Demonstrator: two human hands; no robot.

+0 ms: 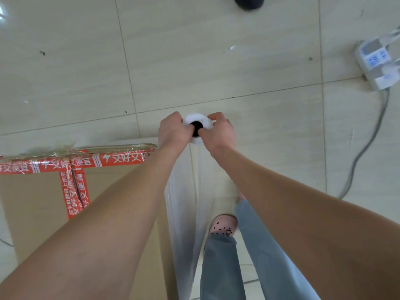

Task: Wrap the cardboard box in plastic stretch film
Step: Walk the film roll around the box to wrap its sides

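Observation:
A big cardboard box with red printed tape stands at the lower left; shiny film covers its far top edge. A white roll of stretch film is held upright just past the box's right corner, seen end-on with its dark core. My left hand grips the roll's left side and my right hand grips its right side, thumbs at the core. A sheet of clear film hangs down from the roll along the box's right side.
Pale floor tiles spread all around. A white power strip with a grey cable lies at the far right. A dark round object sits at the top edge. My legs in grey trousers and a pink shoe stand below the roll.

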